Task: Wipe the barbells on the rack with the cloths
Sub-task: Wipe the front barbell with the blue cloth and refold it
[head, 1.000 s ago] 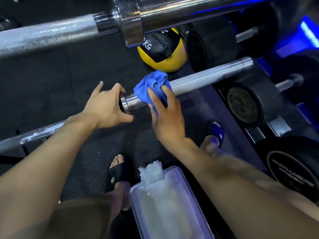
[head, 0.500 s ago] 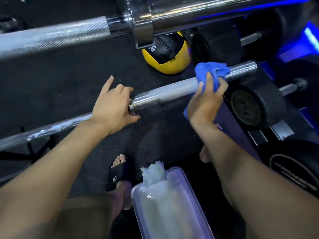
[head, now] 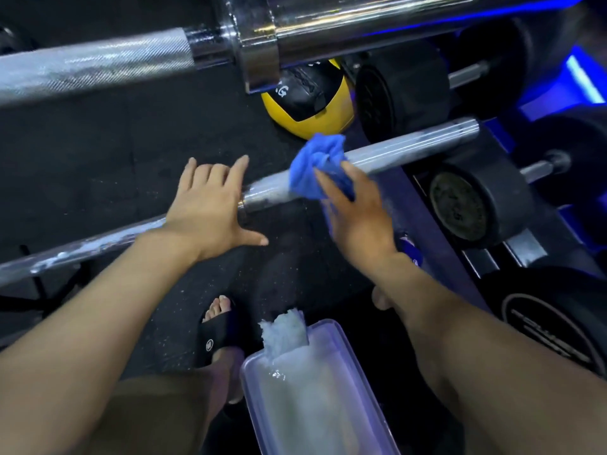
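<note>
My right hand has the blue cloth bunched around the lower barbell mid-sleeve, left hand flat and open steadying the collar, so next I'd rub toward the far right end.

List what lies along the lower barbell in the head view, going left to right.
Thin bar shaft → left hand resting open on the collar → blue cloth held by the right hand → bare sleeve end.
</note>
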